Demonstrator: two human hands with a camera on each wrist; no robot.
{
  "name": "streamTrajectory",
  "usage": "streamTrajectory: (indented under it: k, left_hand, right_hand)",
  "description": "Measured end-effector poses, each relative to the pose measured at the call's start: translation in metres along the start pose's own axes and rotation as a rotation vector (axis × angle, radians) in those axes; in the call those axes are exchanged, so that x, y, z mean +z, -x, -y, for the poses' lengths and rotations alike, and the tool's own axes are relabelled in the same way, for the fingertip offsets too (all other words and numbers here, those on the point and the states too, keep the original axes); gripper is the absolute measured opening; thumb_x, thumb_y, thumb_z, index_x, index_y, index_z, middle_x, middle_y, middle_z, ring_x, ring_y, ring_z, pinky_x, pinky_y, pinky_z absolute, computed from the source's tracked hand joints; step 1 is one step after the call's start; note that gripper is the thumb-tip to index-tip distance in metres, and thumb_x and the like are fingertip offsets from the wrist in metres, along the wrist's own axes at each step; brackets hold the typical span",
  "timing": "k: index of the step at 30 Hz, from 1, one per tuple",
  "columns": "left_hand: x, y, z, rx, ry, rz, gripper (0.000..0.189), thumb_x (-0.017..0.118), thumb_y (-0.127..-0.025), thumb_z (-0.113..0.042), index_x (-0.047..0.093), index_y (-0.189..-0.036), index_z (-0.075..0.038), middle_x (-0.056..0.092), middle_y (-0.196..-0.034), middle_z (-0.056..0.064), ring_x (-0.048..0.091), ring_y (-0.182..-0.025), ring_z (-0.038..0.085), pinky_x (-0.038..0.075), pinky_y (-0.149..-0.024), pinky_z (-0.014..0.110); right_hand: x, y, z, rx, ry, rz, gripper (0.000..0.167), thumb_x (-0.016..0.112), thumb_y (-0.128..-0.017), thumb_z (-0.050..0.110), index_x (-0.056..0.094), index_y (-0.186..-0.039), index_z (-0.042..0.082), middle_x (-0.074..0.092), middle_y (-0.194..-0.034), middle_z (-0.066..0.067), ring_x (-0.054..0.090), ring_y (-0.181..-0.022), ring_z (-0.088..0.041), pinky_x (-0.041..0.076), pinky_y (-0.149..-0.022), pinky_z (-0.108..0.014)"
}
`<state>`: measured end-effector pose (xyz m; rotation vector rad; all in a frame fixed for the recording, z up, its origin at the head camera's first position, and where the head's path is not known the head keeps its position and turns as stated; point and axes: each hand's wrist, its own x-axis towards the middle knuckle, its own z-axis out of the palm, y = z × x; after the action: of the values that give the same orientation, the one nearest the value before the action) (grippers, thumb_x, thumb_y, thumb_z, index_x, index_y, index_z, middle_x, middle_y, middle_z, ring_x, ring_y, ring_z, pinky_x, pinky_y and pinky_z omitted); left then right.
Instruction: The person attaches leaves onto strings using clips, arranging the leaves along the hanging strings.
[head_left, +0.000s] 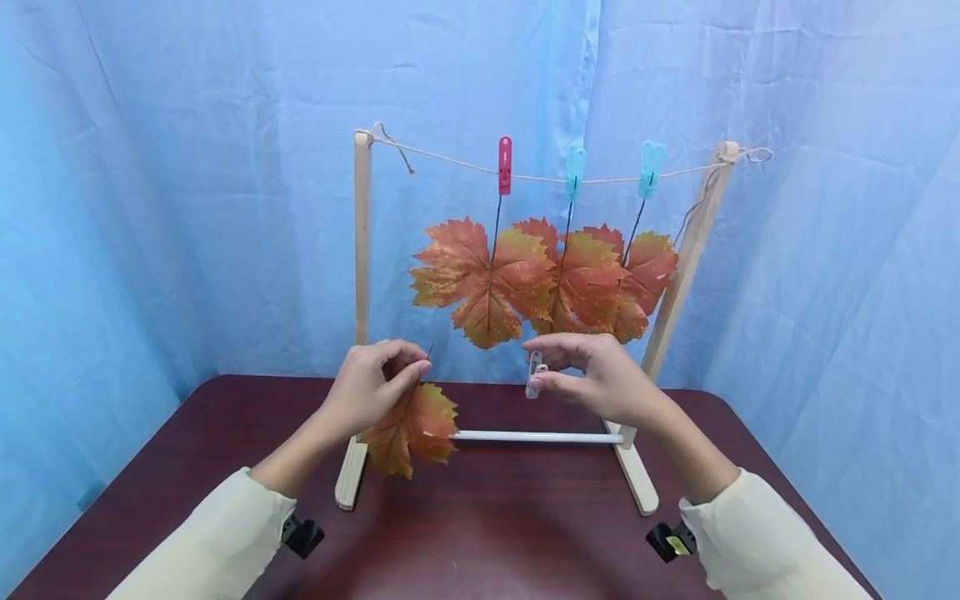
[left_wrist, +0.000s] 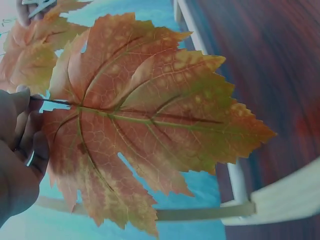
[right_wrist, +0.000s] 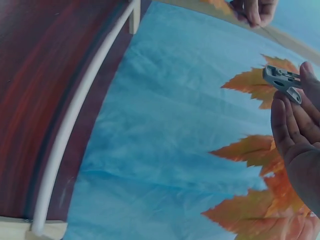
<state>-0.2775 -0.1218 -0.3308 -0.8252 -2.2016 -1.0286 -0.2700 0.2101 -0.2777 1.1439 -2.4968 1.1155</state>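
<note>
My left hand [head_left: 378, 379] pinches the thin dark stem of an orange and green maple-like leaf [left_wrist: 135, 110], which hangs below the fingers near the left post. In my right hand [head_left: 600, 375] a pale grey clothespin [right_wrist: 282, 80] sits between thumb and fingertips. From the string [head_left: 450, 157] above hang several similar leaves [head_left: 487, 287] by their stems. A red clothespin [head_left: 505, 165] holds the leftmost stem; two light-blue clothespins, a middle one [head_left: 575, 171] and a right one [head_left: 651, 169], hold the others.
A wooden frame with a left post [head_left: 362, 233] and a right post [head_left: 693, 250] stands on the dark red-brown table [head_left: 495, 533]. A white rod [head_left: 540, 437] joins its feet low down. Blue curtain [head_left: 225, 208] surrounds the back and sides.
</note>
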Motion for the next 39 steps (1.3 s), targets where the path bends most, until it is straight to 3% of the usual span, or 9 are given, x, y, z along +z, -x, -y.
streamTrajectory:
  k: [6,13,25,30,39]
  left_hand:
    - [0.004,-0.016,-0.01,0.005,0.019,-0.079,0.008,0.074,-0.097,-0.015,0.076,-0.099,-0.008,0.071,-0.077,-0.002,0.051,-0.055,0.008,0.042,-0.05,0.025]
    - [0.003,-0.032,-0.017,0.008,0.073,-0.15,0.012,0.072,-0.097,-0.016,0.076,-0.101,-0.005,0.07,-0.076,0.003,0.053,-0.056,0.011,0.044,-0.052,0.024]
    - [-0.005,-0.062,-0.025,0.031,0.127,-0.261,0.015,0.071,-0.098,-0.016,0.075,-0.1,-0.002,0.073,-0.08,0.005,0.058,-0.06,0.014,0.045,-0.055,0.021]
    - [-0.008,-0.07,-0.027,0.041,0.137,-0.3,0.016,0.072,-0.098,-0.016,0.076,-0.1,-0.001,0.073,-0.078,0.006,0.059,-0.06,0.014,0.046,-0.055,0.02]
    - [-0.018,-0.088,-0.033,0.058,0.122,-0.355,0.015,0.074,-0.097,-0.014,0.076,-0.099,0.001,0.075,-0.081,0.008,0.063,-0.062,0.015,0.048,-0.058,0.019]
  right_hand:
    - [-0.001,-0.019,0.016,-0.008,0.005,-0.008,0.044,0.077,-0.093,0.015,0.065,-0.134,0.007,0.074,-0.114,-0.001,0.072,-0.102,-0.011,0.058,-0.086,-0.037]
    - [-0.011,-0.041,0.032,-0.032,-0.024,0.023,0.04,0.077,-0.092,0.01,0.067,-0.129,0.003,0.076,-0.103,-0.002,0.073,-0.097,-0.014,0.059,-0.083,-0.037]
    - [-0.032,-0.08,0.066,-0.125,0.108,0.035,0.04,0.081,-0.088,0.01,0.069,-0.126,0.001,0.075,-0.105,-0.004,0.072,-0.097,-0.016,0.059,-0.085,-0.035]
    - [-0.043,-0.095,0.077,-0.106,0.197,0.053,0.039,0.081,-0.089,0.014,0.07,-0.125,0.004,0.075,-0.105,-0.003,0.071,-0.097,-0.014,0.058,-0.086,-0.036]
    - [-0.065,-0.121,0.101,-0.048,0.221,0.039,0.04,0.079,-0.092,0.017,0.069,-0.128,0.005,0.073,-0.111,-0.004,0.07,-0.101,-0.014,0.056,-0.09,-0.032]
